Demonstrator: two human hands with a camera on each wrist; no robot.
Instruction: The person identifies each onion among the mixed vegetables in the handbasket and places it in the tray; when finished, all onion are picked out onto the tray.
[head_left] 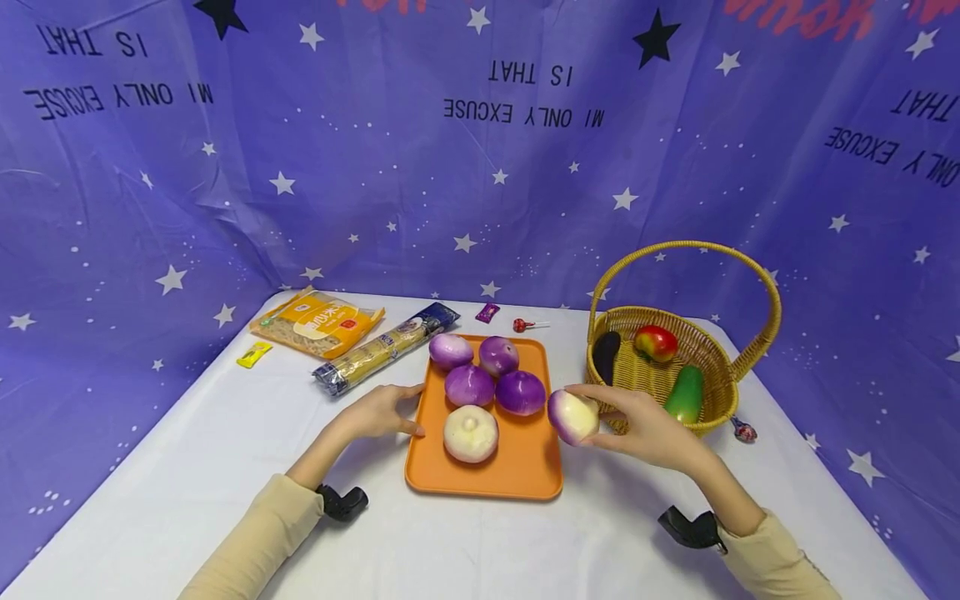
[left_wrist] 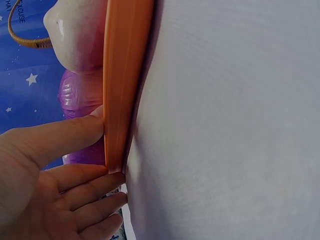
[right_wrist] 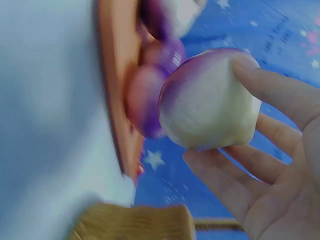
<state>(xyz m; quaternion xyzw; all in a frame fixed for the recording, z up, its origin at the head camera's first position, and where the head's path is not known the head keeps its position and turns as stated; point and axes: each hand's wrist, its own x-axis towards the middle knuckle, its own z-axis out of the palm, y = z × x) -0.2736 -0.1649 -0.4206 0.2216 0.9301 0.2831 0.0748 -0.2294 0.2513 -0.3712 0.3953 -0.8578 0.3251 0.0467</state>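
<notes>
My right hand (head_left: 637,425) grips a purple-and-white onion (head_left: 576,418) between thumb and fingers, just off the right edge of the orange tray (head_left: 525,475). In the right wrist view the held onion (right_wrist: 210,102) shows its pale side towards the palm. My left hand (head_left: 382,410) holds the tray's left edge. In the left wrist view, its thumb (left_wrist: 65,135) lies at the rim and its fingers at the outer side. Several purple onions (head_left: 469,386) sit towards the tray's back, and one (head_left: 471,433) shows its white end nearer the front.
A wicker basket (head_left: 723,375) with a tall handle stands at right, holding an eggplant (head_left: 606,357), a red-yellow fruit (head_left: 656,342) and a green one (head_left: 686,394). At left lie an orange food packet (head_left: 318,323), a noodle pack (head_left: 386,348) and a yellow sweet (head_left: 254,354). Lollipops (head_left: 522,325) (head_left: 744,431) lie farther right.
</notes>
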